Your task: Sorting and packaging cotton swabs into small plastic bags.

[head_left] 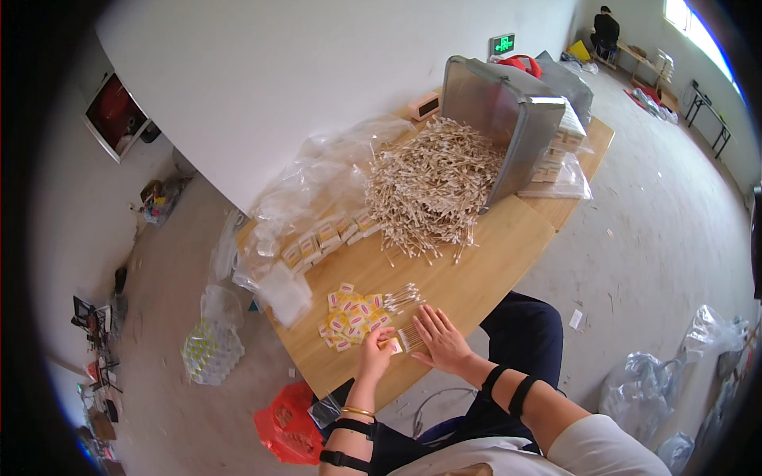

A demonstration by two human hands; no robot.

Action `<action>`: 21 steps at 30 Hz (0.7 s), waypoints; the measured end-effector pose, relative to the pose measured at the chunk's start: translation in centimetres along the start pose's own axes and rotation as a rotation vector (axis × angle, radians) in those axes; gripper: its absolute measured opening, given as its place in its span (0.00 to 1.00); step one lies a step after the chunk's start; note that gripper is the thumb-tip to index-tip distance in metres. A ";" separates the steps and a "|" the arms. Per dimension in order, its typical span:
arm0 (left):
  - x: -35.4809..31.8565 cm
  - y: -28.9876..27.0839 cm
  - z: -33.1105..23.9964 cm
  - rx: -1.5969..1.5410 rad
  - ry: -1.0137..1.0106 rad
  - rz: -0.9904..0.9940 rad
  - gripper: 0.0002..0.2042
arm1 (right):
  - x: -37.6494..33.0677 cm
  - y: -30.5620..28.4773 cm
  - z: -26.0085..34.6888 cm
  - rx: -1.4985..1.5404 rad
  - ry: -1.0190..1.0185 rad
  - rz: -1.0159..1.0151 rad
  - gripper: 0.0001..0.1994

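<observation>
My left hand (375,350) pinches a small yellow-and-white card (393,346) close to the table's near edge. Touching that card's right side is a flat row of cotton swabs (410,336). Over the row's right edge lies my right hand (441,341), palm down with its fingers stretched out. Beyond my left hand, similar small cards (349,316) are scattered in a pile. A little bunch of loose cotton swabs (403,297) rests just past the row. Farther back rises a large heap of cotton swabs (432,186), spilling from a grey plastic bin (496,119) tipped on its side.
Small packed boxes (325,238) line the table's left side beside clear plastic bags (305,186). More stacked packs (548,170) stand behind the bin. A red bag (290,424) hangs below the table's near left edge. Plastic bags (635,389) lie on the floor at right.
</observation>
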State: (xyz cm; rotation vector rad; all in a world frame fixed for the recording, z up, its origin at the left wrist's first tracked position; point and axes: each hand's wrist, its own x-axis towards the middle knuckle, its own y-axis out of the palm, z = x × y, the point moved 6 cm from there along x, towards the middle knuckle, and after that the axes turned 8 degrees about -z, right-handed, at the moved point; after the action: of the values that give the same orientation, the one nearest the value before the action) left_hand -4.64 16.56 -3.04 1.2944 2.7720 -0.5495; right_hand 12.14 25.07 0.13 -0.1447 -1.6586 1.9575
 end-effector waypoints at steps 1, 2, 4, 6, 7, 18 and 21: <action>0.2 0.7 -0.5 0.004 0.004 0.009 0.11 | -0.1 0.2 -0.1 0.009 0.003 0.004 0.44; 0.4 1.4 -1.3 0.061 0.073 0.020 0.12 | -0.1 0.4 -0.3 0.018 0.006 0.008 0.44; 0.5 2.5 -2.6 0.125 0.138 0.037 0.13 | 0.0 0.2 -0.1 0.018 0.006 0.010 0.44; 0.8 3.1 -3.5 0.171 0.142 -0.026 0.14 | 0.0 0.1 -0.1 0.016 0.007 0.012 0.43; 0.7 3.5 -3.9 0.175 0.144 -0.017 0.14 | 0.0 0.1 -0.3 0.011 0.009 0.020 0.44; -0.3 2.3 -0.8 0.172 0.022 -0.172 0.13 | -0.1 0.0 -0.5 0.014 0.037 0.025 0.45; 0.2 2.1 0.4 0.153 -0.024 -0.234 0.13 | -0.2 0.1 -0.2 0.022 0.034 0.052 0.45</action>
State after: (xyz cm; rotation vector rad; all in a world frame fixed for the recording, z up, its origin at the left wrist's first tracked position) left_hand -3.21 17.80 -4.12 0.9809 2.9305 -0.7983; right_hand 12.33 25.20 -0.10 -0.2136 -1.6263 2.0004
